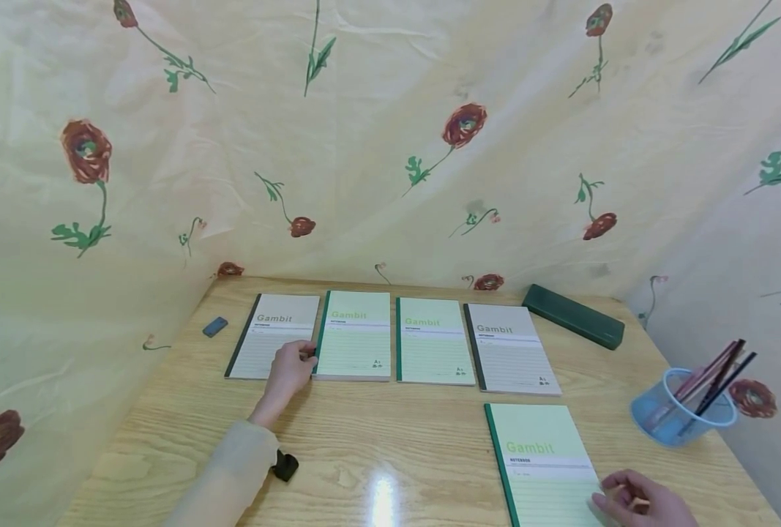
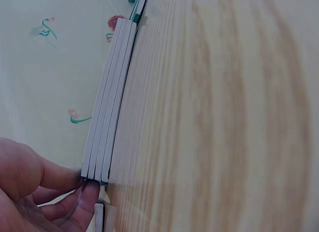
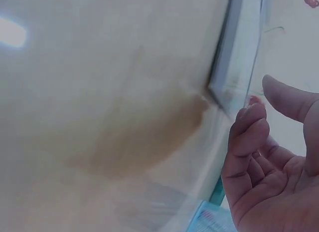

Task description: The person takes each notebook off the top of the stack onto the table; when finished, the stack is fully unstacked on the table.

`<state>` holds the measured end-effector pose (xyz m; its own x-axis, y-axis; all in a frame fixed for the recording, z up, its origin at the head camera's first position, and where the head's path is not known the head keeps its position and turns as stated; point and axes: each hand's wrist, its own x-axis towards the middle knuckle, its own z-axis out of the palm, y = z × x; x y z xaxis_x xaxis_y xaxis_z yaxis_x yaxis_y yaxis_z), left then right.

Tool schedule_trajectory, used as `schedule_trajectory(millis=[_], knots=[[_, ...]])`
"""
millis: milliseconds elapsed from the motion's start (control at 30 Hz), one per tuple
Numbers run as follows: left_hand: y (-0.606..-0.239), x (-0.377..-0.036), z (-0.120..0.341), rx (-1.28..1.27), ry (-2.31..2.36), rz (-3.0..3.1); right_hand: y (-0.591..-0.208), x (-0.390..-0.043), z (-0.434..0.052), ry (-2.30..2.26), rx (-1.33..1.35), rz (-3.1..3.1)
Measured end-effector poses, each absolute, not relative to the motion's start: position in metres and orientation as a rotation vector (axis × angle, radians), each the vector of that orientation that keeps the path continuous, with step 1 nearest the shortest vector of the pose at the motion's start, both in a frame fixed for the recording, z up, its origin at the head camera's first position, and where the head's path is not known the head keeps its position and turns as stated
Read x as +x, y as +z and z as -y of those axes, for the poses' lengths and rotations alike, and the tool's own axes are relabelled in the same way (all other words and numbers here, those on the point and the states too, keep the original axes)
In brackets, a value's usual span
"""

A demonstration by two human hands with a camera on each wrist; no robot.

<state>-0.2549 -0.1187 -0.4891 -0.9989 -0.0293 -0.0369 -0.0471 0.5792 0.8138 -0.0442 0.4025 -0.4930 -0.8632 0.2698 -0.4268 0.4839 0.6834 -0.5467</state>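
My left hand (image 1: 289,369) is at the lower left corner of a green-covered notebook (image 1: 353,337) in the back row. In the left wrist view several notebooks (image 2: 107,102) lie stacked there, and my thumb and a fingertip pinch the stack's corner; how many they grip is hidden. A grey notebook (image 1: 278,329) with a black spine lies beside this hand. Nearer the front, my right hand (image 1: 650,501) hovers by the right edge of another green notebook (image 1: 542,461). Its fingers are loosely curled, with a gap between thumb and fingertips, holding nothing.
Another green notebook (image 1: 435,344) and a grey one (image 1: 512,351) continue the back row. A dark green case (image 1: 573,316) lies behind at right. A blue pen cup (image 1: 676,417) stands at the right edge, a small blue object (image 1: 215,326) at far left. Flowered cloth (image 1: 364,183) hangs behind.
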Motion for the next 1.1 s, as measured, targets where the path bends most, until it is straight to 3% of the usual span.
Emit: schedule_trajectory(millis=[367,867,1100], knots=[[-0.49,-0.254,0.118,-0.071,1.425,-2.776,-0.456,-0.08,-0.356,-1.006,0.394,-2.696],[-0.489,-0.255,0.117,-0.077,1.434,-2.774,-0.44,-0.141,-0.291,-1.13,-0.123,-2.877],[-0.488,-0.253,0.117,-0.093,1.414,-2.768,-0.44,-0.174,-0.269,-1.251,-0.209,-2.792]])
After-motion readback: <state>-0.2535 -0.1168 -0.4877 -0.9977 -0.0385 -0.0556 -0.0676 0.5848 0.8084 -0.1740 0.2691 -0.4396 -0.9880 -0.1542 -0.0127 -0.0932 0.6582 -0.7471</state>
